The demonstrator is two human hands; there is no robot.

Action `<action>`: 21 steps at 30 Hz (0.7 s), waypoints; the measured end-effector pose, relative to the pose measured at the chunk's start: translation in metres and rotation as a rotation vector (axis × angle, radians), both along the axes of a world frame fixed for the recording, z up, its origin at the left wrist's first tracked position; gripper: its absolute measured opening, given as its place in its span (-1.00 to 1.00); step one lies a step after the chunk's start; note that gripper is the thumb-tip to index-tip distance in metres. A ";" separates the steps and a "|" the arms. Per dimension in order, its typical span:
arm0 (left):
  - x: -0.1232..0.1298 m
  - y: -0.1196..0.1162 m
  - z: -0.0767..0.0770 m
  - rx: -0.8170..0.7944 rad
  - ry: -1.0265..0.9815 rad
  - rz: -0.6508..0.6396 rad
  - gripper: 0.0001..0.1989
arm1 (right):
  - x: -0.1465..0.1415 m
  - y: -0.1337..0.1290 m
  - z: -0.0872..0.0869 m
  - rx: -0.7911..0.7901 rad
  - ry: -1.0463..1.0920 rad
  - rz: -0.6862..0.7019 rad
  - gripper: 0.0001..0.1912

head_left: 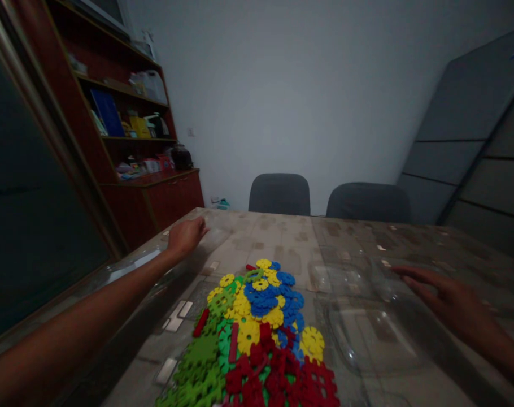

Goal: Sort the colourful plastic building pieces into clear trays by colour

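A heap of flat plastic pieces lies on the table between my hands: yellow (248,336) and blue (262,298) notched discs, green pieces (203,351) at the left and red pieces (274,370) at the near edge. My left hand (188,234) is over the table's far left part with its fingers curled in, at a clear plastic container (218,230) that is hard to make out. On the right, my right hand (445,297) has its fingers stretched out and holds nothing, beside clear plastic trays (378,333).
The table (278,234) has a patterned cover. Two grey chairs (279,193) stand behind it against the wall. At the left is a wooden shelf cabinet (172,198) with household items; another clear container (134,264) lies near my left forearm.
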State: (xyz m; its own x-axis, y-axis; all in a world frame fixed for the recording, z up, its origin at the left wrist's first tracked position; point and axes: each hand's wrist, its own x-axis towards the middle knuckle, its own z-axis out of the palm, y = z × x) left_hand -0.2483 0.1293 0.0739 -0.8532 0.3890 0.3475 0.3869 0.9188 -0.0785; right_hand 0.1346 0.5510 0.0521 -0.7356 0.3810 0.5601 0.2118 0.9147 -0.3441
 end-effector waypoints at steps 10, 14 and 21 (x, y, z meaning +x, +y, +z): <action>0.045 0.031 0.024 0.133 0.266 -0.436 -0.79 | 0.010 -0.018 0.024 -0.308 0.091 -0.100 -0.47; 0.113 0.070 0.031 0.150 0.315 -0.764 -0.81 | 0.011 -0.045 0.044 -0.592 0.268 0.005 -0.35; 0.225 0.141 0.027 0.280 0.533 -1.394 -0.72 | 0.029 -0.046 0.057 -0.838 0.306 -0.004 -0.31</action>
State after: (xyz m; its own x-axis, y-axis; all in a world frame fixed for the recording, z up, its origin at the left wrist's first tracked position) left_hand -0.0233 0.2705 0.1004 0.3741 0.6257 0.6845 0.9165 -0.1369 -0.3758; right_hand 0.1638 0.5050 0.1090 -0.5970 0.7562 0.2680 0.0035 0.3365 -0.9417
